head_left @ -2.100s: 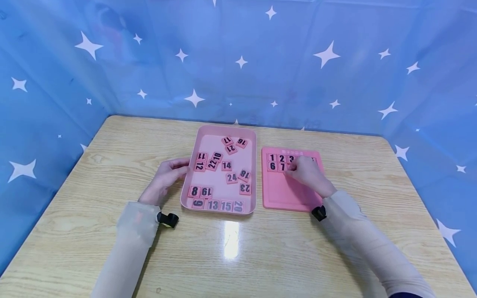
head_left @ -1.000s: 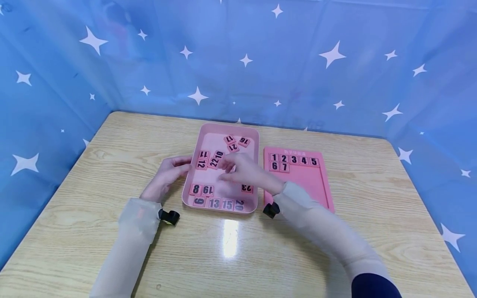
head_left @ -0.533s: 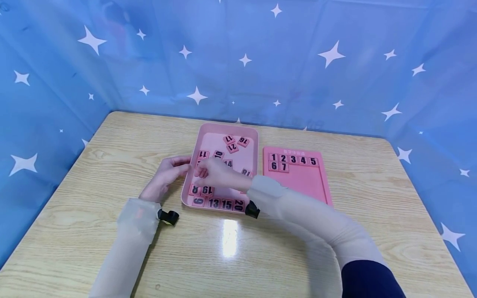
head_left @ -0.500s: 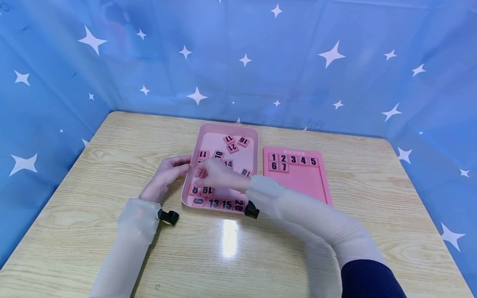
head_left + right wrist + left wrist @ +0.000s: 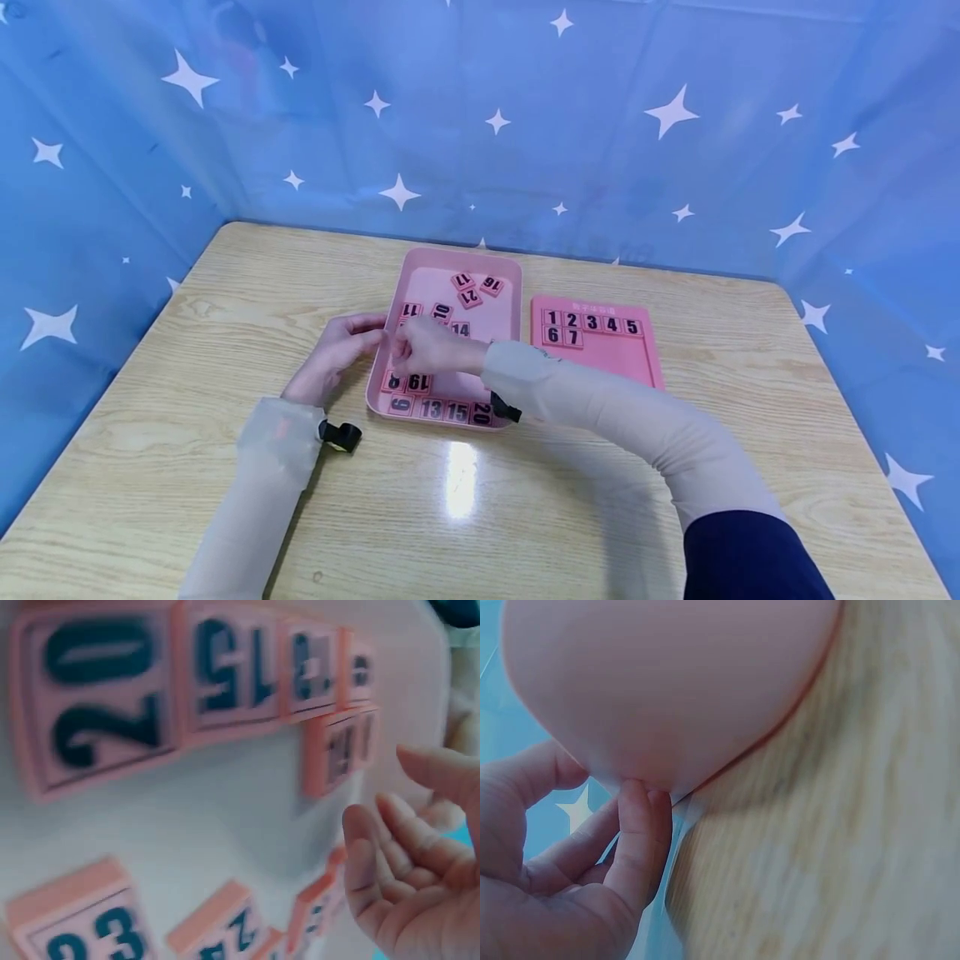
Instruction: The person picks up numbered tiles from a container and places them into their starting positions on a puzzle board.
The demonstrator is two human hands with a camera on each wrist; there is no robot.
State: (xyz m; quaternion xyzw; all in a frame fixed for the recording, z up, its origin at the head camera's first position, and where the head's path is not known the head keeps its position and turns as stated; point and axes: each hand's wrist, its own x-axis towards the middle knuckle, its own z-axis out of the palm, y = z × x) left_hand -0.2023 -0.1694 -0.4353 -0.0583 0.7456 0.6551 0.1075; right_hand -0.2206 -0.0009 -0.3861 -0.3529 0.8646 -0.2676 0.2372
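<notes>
A pink tray (image 5: 465, 253) holds several loose pink number tiles. My right hand (image 5: 399, 357) reaches across it to its left side, fingers loosely curled just above the half-hidden tile 8 (image 5: 391, 384) beside tile 19 (image 5: 417, 383). In the right wrist view the right hand (image 5: 397, 825) holds nothing; tiles 20 (image 5: 97, 697), 15 (image 5: 229, 671) and 23 (image 5: 82, 930) lie below. My left hand (image 5: 371, 330) holds the tray's left rim; up close the left hand (image 5: 592, 802) has thumb and fingertip on the tray (image 5: 667, 675). A pink board (image 5: 607, 360) to the right carries tiles 1 to 7.
The wooden table (image 5: 225, 283) is walled on three sides by a blue star-print cloth (image 5: 480, 125). My right forearm (image 5: 600, 408) crosses the tray's near right corner and the board's near left corner. Bare wood lies in front and at both sides.
My right hand left the board, swept left over the tray and now hovers at its left side over tile 8. The left hand has stayed on the rim.
</notes>
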